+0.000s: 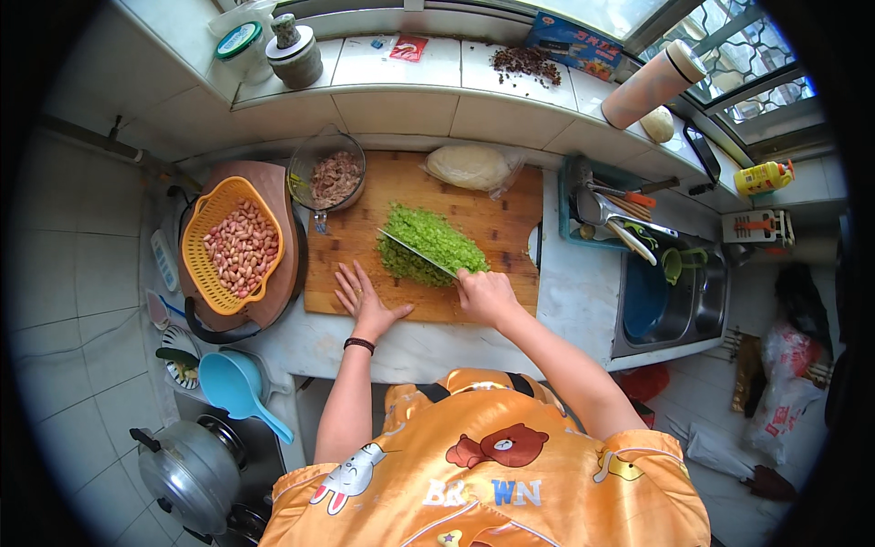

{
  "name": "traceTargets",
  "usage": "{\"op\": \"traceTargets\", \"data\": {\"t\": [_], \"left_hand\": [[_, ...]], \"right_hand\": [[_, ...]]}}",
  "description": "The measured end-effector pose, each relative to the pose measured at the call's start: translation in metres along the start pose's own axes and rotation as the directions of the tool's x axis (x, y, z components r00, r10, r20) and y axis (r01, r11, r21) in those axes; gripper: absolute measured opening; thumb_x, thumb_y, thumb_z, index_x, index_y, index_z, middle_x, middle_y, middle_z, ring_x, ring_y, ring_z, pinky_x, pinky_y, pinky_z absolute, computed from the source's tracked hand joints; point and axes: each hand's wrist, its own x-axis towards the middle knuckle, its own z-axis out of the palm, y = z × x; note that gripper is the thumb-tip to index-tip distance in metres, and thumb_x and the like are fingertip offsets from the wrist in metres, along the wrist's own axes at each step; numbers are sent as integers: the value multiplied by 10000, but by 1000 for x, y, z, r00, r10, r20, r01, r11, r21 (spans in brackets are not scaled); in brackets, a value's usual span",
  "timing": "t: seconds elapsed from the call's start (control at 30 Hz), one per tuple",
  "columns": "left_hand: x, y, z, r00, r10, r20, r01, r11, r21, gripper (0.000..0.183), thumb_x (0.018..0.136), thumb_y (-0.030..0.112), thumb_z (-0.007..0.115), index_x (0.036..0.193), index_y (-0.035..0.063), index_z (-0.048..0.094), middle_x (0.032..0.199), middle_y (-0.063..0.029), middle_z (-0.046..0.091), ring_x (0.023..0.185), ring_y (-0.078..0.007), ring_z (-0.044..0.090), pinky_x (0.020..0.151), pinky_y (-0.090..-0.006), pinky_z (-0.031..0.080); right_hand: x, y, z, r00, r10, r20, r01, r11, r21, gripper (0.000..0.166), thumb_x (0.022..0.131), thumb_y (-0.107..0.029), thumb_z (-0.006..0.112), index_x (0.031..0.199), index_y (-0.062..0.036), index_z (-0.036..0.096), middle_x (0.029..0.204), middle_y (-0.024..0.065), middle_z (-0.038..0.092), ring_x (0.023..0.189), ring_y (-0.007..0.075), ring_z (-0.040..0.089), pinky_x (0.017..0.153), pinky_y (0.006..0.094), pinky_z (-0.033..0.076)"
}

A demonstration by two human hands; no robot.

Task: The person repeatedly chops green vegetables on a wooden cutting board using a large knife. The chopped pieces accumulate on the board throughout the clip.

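A kitchen knife [418, 254] is in my right hand [487, 295], its handle mostly hidden by the fingers. The blade stands edge-down in a mound of finely chopped green vegetable [437, 236]. My left hand [366, 301] lies spread, palm down, on the wooden cutting board [492, 205], to the left of the mound and holding nothing. Behind the greens, at the board's back edge, rests a pale lump of dough [472, 167] in a clear plastic bag. A glass measuring jug [295, 161] with ground meat [336, 179] stands at the board's back left corner.
On the left an orange plastic basket [195, 236] holds peanuts [243, 246]. A light-blue ladle [229, 386] and a metal pot [191, 472] are at lower left. To the right are a utensil rack [571, 205] and a steel sink [707, 301]. A tall flask [649, 85] stands on the sill.
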Motion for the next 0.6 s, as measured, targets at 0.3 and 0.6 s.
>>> {"op": "traceTargets", "data": {"t": [0.3,0.6], "left_hand": [[22,25,-19,993,90,71,-98,988,121,1534,447,431,934,1515,26,-90,1591,-211,-85,1473,-361,-93,1169,-523,-26],[16,11,-8,988,135,74,-141,987,82,1436,560,463,887,1516,23,-90,1599,-180,-96,1473,-350,-106,1168,-518,-23]], "right_hand": [[-8,-3,-3,998,60,-36,-58,997,50,101,839,-125,548,821,-29,575,645,207,637,633,388,646,598,498,511],[-17,-6,-16,988,155,-1,-154,981,121,145,874,-180,556,844,-43,595,672,219,639,663,402,645,621,521,500]]}}
